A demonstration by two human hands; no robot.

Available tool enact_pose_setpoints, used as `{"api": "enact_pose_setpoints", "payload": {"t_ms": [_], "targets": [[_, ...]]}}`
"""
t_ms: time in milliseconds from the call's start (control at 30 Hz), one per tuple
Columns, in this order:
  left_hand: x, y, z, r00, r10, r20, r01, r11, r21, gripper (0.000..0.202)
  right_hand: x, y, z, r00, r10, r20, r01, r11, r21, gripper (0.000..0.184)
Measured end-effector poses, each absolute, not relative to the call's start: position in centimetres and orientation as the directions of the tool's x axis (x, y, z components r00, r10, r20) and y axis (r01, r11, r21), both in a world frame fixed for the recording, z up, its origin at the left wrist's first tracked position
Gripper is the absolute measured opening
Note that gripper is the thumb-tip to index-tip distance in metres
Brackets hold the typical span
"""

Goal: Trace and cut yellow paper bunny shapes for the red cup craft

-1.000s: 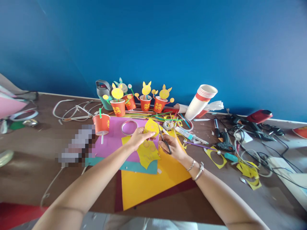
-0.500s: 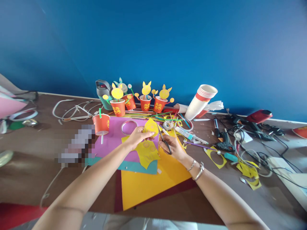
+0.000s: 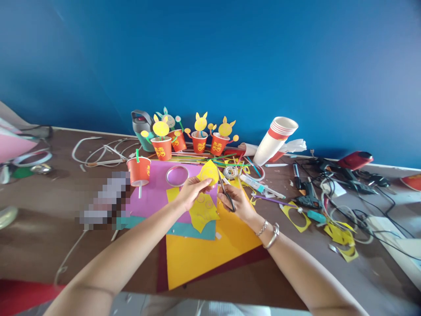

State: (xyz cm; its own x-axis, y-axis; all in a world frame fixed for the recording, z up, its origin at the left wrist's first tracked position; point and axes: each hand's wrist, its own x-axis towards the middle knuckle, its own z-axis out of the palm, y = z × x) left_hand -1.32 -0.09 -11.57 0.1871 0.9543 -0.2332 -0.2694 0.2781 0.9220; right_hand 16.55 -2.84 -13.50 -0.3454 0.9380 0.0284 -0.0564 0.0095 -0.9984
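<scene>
Silver chain bracelet [image 3: 262, 228], silver bangle [image 3: 274, 238]

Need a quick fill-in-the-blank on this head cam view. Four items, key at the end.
The right hand holds a pair of ____.
The paper pinched in the left hand is coloured ____.
The bracelets are worn on the same side as the ____ hand.
The wall behind the table is ____.

Missing words: scissors; yellow; right; blue.

Left hand [image 3: 193, 191] pinching, right hand [image 3: 240, 203] curled; forearms [image 3: 131, 251] angled inward
</scene>
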Motion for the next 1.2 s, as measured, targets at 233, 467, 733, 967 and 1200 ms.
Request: {"api": "enact_pose_setpoints", "payload": {"t_ms": [233,467,733,967,1200], "targets": [[-1.4,-0.2,-11.1,0.216,0.969,-0.122,-0.07,0.139,0.988,0.034,16.4,-2.9,-13.2,-0.334,0.941,0.048,-0.059,0.03,-0.998,0.044],[-1.5,0.0,-10.8,0.221,0.965,-0.138,-0.053,0.153,0.987,0.035,16.5,-3.0,-13.1,-0.321,0.946,0.048,-0.049,0.034,-0.998,0.043],[-1.8,0.3,-10.7,0.226,0.962,-0.151,-0.057,0.168,0.984,0.036,16.6,-2.8,-13.5,-0.309,0.951,0.028,-0.035,0.018,-0.999,0.043],[-2.4,0.5,-10.8,0.216,0.961,-0.17,0.01,0.172,0.985,0.033,16.9,-2.7,-13.7,-0.332,0.943,0.034,0.003,0.037,-0.999,0.041],[-2.8,0.7,-10.8,0.236,0.957,-0.169,0.069,0.157,0.985,0.031,16.9,-2.6,-13.8,-0.333,0.942,0.042,0.008,0.048,-0.999,0.039]]}}
